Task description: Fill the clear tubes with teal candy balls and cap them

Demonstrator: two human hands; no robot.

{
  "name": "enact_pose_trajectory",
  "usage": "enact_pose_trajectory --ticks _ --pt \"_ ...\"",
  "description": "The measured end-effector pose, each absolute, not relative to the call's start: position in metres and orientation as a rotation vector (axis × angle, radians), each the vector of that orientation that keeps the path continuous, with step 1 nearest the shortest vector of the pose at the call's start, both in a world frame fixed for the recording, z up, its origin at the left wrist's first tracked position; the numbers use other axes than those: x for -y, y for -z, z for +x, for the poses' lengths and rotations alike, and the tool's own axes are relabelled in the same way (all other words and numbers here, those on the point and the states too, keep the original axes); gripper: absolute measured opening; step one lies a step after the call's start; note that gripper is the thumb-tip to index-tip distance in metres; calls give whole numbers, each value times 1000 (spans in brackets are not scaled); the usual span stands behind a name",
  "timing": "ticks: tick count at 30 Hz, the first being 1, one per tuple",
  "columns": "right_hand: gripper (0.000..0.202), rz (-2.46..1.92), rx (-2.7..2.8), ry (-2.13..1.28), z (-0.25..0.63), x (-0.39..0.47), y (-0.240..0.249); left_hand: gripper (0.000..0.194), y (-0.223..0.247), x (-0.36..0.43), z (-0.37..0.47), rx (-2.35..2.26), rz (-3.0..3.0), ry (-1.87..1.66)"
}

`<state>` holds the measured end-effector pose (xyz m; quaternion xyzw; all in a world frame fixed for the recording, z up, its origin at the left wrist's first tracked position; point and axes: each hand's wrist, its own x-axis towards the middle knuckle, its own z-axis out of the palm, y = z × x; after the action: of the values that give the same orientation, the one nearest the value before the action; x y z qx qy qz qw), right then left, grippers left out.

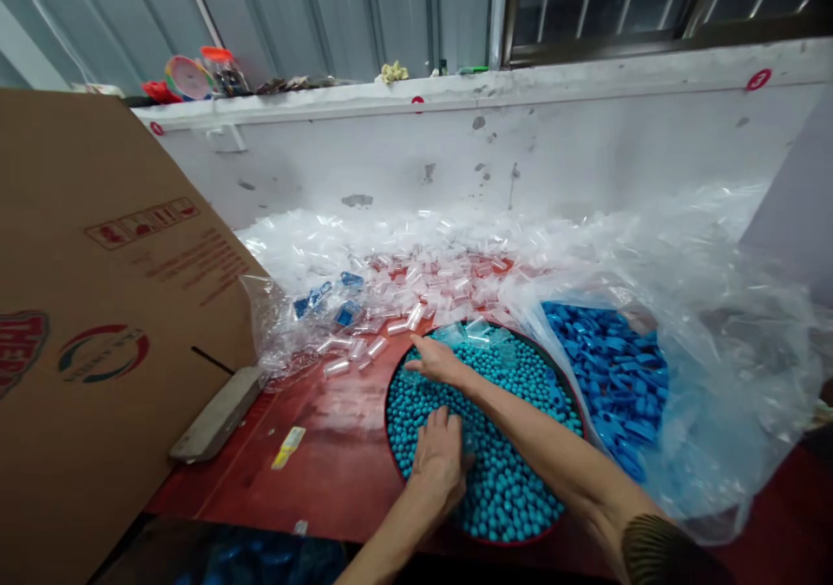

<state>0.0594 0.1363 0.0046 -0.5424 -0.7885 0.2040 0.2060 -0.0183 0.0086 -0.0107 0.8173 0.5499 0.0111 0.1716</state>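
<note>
A round tub (389, 424) full of small teal balls (514, 481) stands on the red table. Over the balls, near the middle of the tub, my left hand (441, 459) has its fingers curled down around something clear that is mostly hidden. My right hand (435, 361) reaches across to the tub's far left rim, fingers apart, close to the clear plastic cylinders (415, 316). Some clear pieces lie on the balls at the tub's far side.
Clear plastic pieces are heaped along the back wall. To the right, a clear bag (722, 394) holds blue plastic parts (618, 377). A large cardboard box (123, 307) and a grey block (218, 416) stand left. A few blue pieces (348, 312) lie among the clear ones.
</note>
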Motion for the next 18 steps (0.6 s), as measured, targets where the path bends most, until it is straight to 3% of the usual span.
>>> enact_pose_trajectory --ticks 6,10,14,18 --pt "33 -1411 2248 -587 63 -142 17 25 33 -30 -43 -1725 2425 -305" --pt "26 -1338 2274 -561 95 -109 22 28 44 -44 -43 -1636 2477 -461" --pt "27 -1223 2261 -540 125 -70 31 35 39 -48 -32 -1510 2440 -349" --pt "26 -1291 2334 -585 140 -65 22 62 23 -49 -23 -1494 2397 -189"
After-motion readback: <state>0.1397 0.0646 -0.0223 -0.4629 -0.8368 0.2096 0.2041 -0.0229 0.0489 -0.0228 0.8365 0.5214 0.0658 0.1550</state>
